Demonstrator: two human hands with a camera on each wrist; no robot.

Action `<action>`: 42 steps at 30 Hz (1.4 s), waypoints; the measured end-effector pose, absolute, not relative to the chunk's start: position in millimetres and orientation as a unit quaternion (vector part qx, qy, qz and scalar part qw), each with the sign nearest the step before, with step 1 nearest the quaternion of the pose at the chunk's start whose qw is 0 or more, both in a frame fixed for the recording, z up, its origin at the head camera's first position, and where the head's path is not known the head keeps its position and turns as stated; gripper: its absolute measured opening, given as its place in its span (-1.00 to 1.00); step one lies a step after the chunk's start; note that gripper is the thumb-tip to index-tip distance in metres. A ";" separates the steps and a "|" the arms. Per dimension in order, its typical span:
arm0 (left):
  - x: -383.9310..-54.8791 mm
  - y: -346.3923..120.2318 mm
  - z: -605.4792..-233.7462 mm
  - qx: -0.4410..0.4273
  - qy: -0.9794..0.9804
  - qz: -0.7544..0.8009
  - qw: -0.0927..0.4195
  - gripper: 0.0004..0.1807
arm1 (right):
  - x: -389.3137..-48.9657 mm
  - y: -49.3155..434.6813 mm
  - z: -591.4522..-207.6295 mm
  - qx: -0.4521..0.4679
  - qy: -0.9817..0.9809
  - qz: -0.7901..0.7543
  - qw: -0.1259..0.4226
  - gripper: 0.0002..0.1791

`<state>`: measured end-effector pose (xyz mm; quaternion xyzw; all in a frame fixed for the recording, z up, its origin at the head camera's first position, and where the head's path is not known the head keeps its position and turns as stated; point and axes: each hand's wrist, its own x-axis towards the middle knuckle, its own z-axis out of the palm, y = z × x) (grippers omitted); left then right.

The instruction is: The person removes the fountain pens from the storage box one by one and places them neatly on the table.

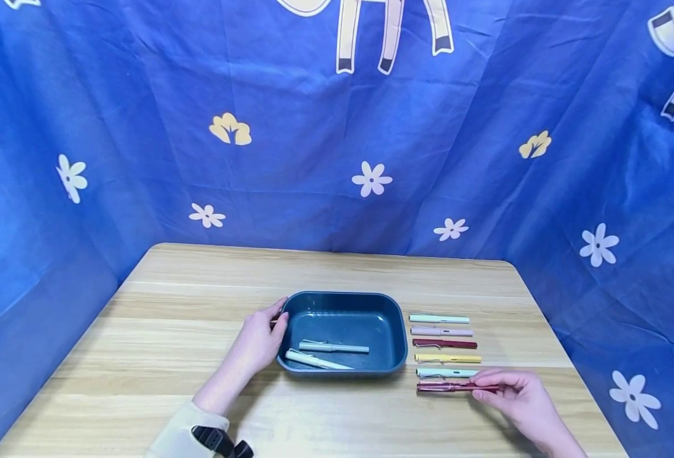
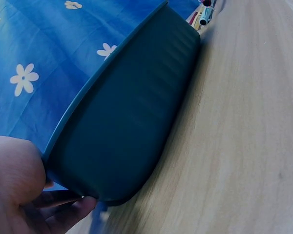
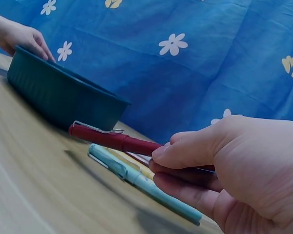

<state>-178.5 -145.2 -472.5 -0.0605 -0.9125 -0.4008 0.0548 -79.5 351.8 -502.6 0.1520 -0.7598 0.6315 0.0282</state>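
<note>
My right hand (image 1: 517,401) pinches a dark red pen (image 1: 442,387) near one end, between thumb and fingers. In the right wrist view the pen's clip end points toward the tub, and a shadow lies on the table under it. Just beyond it lies a mint-green pen (image 3: 132,178). My left hand (image 1: 257,337) grips the left end of a dark teal tub (image 1: 343,302), with fingertips against its wall in the left wrist view. Inside the tub lie a grey-blue pen (image 1: 337,348) and a whitish pen (image 1: 316,360), near its front side.
Right of the tub, pens lie in a column: pale green (image 1: 440,319), lilac (image 1: 442,331), dark red (image 1: 446,344), yellow (image 1: 448,359), then the mint one. They rest on a wooden table (image 1: 199,273). A blue patterned curtain (image 1: 314,140) hangs behind and at both sides.
</note>
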 end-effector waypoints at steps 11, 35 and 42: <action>-177.4 -144.5 -471.7 -0.061 -0.912 -0.401 0.055 -0.49 | -80.0 354.8 -513.0 0.125 -0.804 0.581 0.016 -0.77; -178.6 -145.2 -471.4 -0.056 -0.912 -0.403 0.048 -0.48 | -86.8 348.7 -521.7 0.173 -0.853 0.483 0.091 -0.70; -178.0 -144.7 -471.2 -0.055 -0.912 -0.403 0.046 -0.48 | -87.0 347.6 -525.5 0.161 -0.861 0.472 0.097 -0.67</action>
